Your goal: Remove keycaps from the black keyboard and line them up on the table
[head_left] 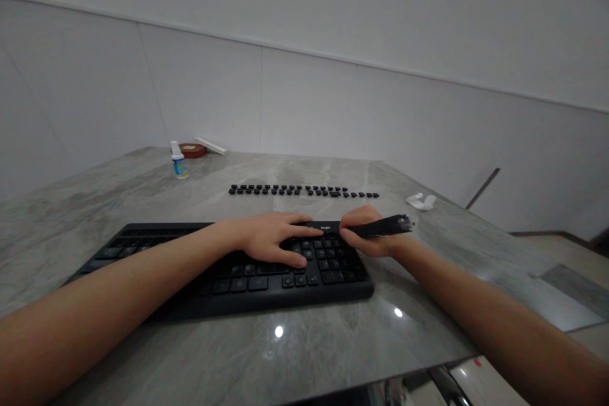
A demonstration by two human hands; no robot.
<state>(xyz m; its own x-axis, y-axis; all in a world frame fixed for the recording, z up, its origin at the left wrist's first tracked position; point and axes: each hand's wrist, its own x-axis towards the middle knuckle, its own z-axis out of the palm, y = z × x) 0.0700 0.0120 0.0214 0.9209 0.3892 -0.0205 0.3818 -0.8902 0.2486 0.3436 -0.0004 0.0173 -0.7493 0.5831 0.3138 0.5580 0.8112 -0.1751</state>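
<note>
A black keyboard (333, 295) lies on the grey marbled table. My left hand (271, 236) rests on its right half, palm down with the fingers spread toward the number pad. At the keyboard's far right corner, my right hand (364, 228) is closed around a black brush (378, 226). The brush's frayed greyish end points right, past the wrist; its other end is hidden in the fist. My left forearm covers much of the keyboard's middle. Behind the keyboard, loose black keycaps (290, 190) lie in two rows.
A small white spray bottle (179, 162) stands at the back left, near a reddish-brown case (193, 150) and a white strip (210, 146). Crumpled white tissue (421, 201) lies at the right. A shiny dark-edged object (428, 387) sits at the near edge. A pale wall runs behind.
</note>
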